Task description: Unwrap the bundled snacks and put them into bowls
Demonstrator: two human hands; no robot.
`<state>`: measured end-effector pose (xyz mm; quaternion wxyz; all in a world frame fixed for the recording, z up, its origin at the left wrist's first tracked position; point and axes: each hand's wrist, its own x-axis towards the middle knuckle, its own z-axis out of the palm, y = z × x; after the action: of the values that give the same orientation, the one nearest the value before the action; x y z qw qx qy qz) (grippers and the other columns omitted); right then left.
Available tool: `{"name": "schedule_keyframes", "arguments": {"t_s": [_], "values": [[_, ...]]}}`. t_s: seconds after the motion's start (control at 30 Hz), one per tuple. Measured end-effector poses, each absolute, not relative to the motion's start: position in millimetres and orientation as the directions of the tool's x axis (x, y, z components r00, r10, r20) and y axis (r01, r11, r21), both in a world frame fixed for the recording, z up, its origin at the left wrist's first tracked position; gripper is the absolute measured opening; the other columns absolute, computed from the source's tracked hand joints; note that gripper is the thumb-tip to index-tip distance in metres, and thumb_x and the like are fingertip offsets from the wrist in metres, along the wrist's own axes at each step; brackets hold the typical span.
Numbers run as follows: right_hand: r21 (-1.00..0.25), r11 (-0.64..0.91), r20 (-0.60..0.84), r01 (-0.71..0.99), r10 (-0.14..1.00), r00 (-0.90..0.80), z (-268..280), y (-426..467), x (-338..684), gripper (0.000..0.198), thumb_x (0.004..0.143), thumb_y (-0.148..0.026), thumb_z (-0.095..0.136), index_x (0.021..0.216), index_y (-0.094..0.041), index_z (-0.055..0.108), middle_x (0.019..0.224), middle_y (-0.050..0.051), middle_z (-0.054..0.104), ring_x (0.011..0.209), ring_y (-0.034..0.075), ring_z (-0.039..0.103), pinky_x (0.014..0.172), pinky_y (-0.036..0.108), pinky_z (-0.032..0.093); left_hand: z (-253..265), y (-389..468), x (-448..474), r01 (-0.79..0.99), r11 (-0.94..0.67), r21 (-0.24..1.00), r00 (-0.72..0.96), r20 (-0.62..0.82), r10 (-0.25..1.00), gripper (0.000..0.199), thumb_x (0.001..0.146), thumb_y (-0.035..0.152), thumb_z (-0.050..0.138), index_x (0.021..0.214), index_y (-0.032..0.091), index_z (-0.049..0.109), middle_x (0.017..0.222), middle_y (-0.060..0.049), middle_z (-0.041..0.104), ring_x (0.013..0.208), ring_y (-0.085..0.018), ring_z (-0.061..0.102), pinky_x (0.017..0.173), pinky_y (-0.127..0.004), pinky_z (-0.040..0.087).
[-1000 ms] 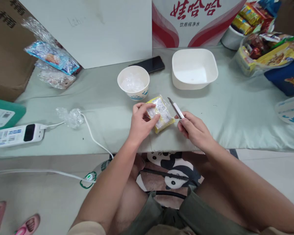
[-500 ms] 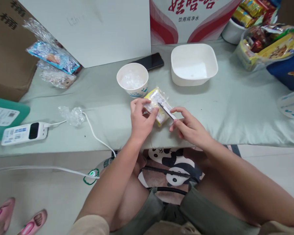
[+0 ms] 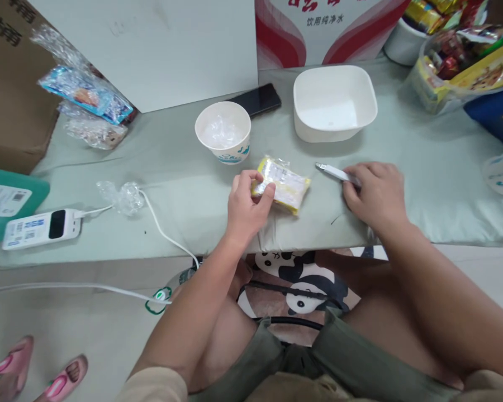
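Note:
My left hand (image 3: 248,204) pinches the left end of a small yellow and clear plastic packet (image 3: 285,187), which rests on the cloth-covered table. To the right of it, my right hand (image 3: 378,192) is closed around a slim white utility knife (image 3: 335,172), low over the cloth, with its tip pointing left towards the packet. Knife and packet are apart. A paper cup (image 3: 230,153) with clear crumpled wrappers in it stands just behind my left hand. Behind the knife sits a white rectangular bowl (image 3: 334,134).
A black phone (image 3: 260,100) lies behind the cup. At the left are a white power bank (image 3: 42,229) with a cable, a crumpled clear wrapper (image 3: 128,198) and blue snack packets (image 3: 86,95). A snack-filled tub (image 3: 431,89) stands back right. Someone's pink slippers (image 3: 67,379) show on the floor.
My right hand has moved right with the knife, away from the packet, and now lies palm down. The packet has turned slightly and my left hand still holds it.

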<state>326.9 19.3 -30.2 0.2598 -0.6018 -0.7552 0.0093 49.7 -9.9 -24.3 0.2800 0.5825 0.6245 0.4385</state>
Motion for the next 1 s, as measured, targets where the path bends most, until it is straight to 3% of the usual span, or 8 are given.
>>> {"name": "schedule_keyframes", "arguments": {"t_s": [0.07, 0.17, 0.3, 0.4, 0.63, 0.77, 0.9, 1.0], "values": [[-0.302, 0.314, 0.466, 0.9, 0.872, -0.148, -30, 19, 320, 0.031, 0.082, -0.019, 0.056, 0.111, -0.024, 0.068, 0.116, 0.016, 0.067, 0.109, 0.036, 0.059, 0.088, 0.052, 0.045, -23, -11, 51, 0.557, -0.095, 0.825, -0.11, 0.187, 0.976, 0.023, 0.091, 0.043, 0.063, 0.105, 0.025, 0.057, 0.089, -0.001, 0.057, 0.079, -0.015, 0.06, 0.07, -0.029, 0.052], [-0.384, 0.486, 0.423, 0.785, 0.848, -0.319, -22, 11, 300, 0.05, 0.078, -0.012, 0.052, 0.125, -0.026, 0.062, 0.127, 0.013, 0.064, 0.119, 0.035, 0.058, 0.097, 0.053, 0.045, -22, -9, 51, 0.638, -0.232, 0.734, -0.007, 0.306, 0.952, 0.036, 0.085, 0.042, 0.068, 0.116, 0.025, 0.057, 0.111, -0.007, 0.061, 0.104, -0.023, 0.063, 0.087, -0.038, 0.055], [-0.508, 0.615, 0.364, 0.603, 0.788, -0.497, -18, -2, 278, 0.05, 0.08, -0.007, 0.047, 0.124, -0.025, 0.062, 0.102, 0.009, 0.068, 0.098, 0.027, 0.062, 0.089, 0.044, 0.049, -22, -7, 51, 0.587, -0.47, 0.659, 0.341, 0.326, 0.882, 0.051, 0.083, 0.038, 0.072, 0.129, 0.025, 0.055, 0.137, -0.011, 0.061, 0.134, -0.03, 0.054, 0.113, -0.049, 0.045], [-0.536, 0.614, 0.375, 0.579, 0.788, -0.488, -21, -2, 277, 0.041, 0.083, -0.006, 0.047, 0.113, -0.025, 0.068, 0.087, 0.006, 0.059, 0.081, 0.021, 0.056, 0.076, 0.036, 0.048, -22, -7, 52, 0.573, -0.523, 0.631, 0.438, 0.303, 0.846, 0.041, 0.086, 0.036, 0.07, 0.124, 0.023, 0.062, 0.133, -0.011, 0.065, 0.131, -0.028, 0.058, 0.113, -0.047, 0.045], [-0.528, 0.586, 0.376, 0.615, 0.81, -0.449, -25, 4, 285, 0.02, 0.079, -0.008, 0.05, 0.082, -0.022, 0.064, 0.098, 0.007, 0.059, 0.083, 0.02, 0.053, 0.072, 0.035, 0.045, -22, -3, 48, 0.55, -0.526, 0.649, 0.381, 0.365, 0.85, 0.011, 0.089, 0.033, 0.067, 0.092, 0.024, 0.073, 0.116, -0.008, 0.074, 0.118, -0.026, 0.065, 0.103, -0.047, 0.052], [-0.564, 0.601, 0.413, 0.567, 0.799, -0.436, -18, 4, 287, 0.017, 0.077, -0.009, 0.05, 0.077, -0.023, 0.058, 0.099, 0.007, 0.064, 0.089, 0.022, 0.058, 0.077, 0.037, 0.048, -17, -4, 52, 0.498, -0.51, 0.702, 0.327, 0.392, 0.86, 0.014, 0.089, 0.028, 0.063, 0.078, 0.023, 0.069, 0.097, -0.005, 0.076, 0.107, -0.023, 0.07, 0.097, -0.043, 0.055], [-0.587, 0.549, 0.397, 0.595, 0.835, -0.38, -14, 5, 295, 0.017, 0.072, -0.009, 0.052, 0.079, -0.024, 0.057, 0.098, 0.006, 0.066, 0.09, 0.023, 0.062, 0.078, 0.039, 0.051, -13, -5, 50, 0.423, -0.312, 0.851, 0.061, 0.317, 0.946, 0.015, 0.088, 0.03, 0.06, 0.076, 0.022, 0.064, 0.081, -0.003, 0.071, 0.085, -0.018, 0.069, 0.084, -0.035, 0.057], [-0.594, 0.516, 0.398, 0.618, 0.855, -0.331, -13, 7, 302, 0.017, 0.07, -0.01, 0.053, 0.077, -0.025, 0.055, 0.096, 0.005, 0.065, 0.087, 0.022, 0.062, 0.075, 0.038, 0.052, -15, -3, 44, 0.284, -0.102, 0.953, -0.191, 0.16, 0.968, 0.014, 0.084, 0.031, 0.063, 0.075, 0.021, 0.061, 0.08, -0.001, 0.068, 0.079, -0.015, 0.066, 0.073, -0.029, 0.057]]}}
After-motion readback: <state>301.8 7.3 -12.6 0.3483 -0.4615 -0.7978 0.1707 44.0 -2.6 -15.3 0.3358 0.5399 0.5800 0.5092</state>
